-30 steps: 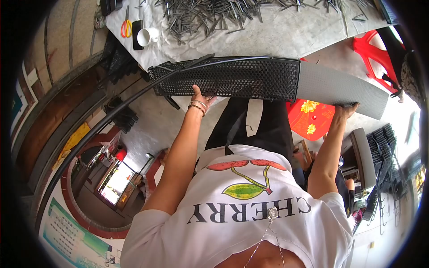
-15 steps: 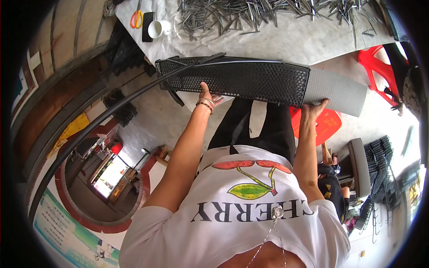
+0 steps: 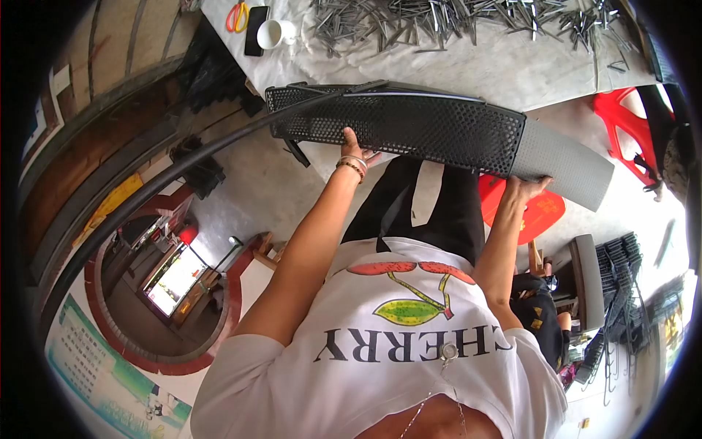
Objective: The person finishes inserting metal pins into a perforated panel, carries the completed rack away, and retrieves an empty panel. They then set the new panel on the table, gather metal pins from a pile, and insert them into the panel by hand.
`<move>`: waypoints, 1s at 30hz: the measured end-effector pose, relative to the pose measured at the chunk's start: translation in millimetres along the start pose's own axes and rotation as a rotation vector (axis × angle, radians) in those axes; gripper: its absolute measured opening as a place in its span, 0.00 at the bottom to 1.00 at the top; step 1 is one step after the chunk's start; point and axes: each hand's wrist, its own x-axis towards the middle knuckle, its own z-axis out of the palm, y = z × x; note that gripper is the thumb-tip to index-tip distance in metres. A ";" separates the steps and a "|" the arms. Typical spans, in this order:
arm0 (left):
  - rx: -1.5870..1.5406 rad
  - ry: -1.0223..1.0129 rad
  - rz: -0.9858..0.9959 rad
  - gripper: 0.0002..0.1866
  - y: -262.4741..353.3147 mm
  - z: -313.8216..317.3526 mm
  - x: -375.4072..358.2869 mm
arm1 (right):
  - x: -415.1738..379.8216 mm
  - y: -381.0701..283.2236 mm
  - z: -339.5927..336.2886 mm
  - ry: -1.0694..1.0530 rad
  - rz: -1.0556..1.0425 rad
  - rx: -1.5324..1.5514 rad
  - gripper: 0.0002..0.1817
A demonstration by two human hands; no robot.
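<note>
I hold a long black perforated mesh panel [image 3: 409, 124] level in front of me, above the table edge. A grey sheet [image 3: 567, 162] sticks out of its right end. My left hand [image 3: 356, 149], with bracelets on the wrist, grips the panel's near edge left of centre. My right hand [image 3: 525, 187] grips the lower edge where the black mesh meets the grey sheet. A long black tube [image 3: 168, 183] runs from the panel's top left corner and curves down to the left.
The white-covered table [image 3: 482, 69] carries a heap of several metal rods [image 3: 453, 22], a white cup [image 3: 276, 33], a black phone [image 3: 256, 31] and orange scissors [image 3: 237, 16]. Red plastic stools [image 3: 629, 124] stand right. Black mesh parts [image 3: 621, 263] are stacked lower right.
The panel has shifted slightly right and tilted down at its right end. My right hand moved in along the grey sheet from its far end to the mesh joint.
</note>
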 end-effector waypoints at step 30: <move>0.000 0.006 -0.025 0.46 -1.1 -5.0 9.4 | 18.3 -14.3 -44.5 -0.293 0.020 -0.203 0.31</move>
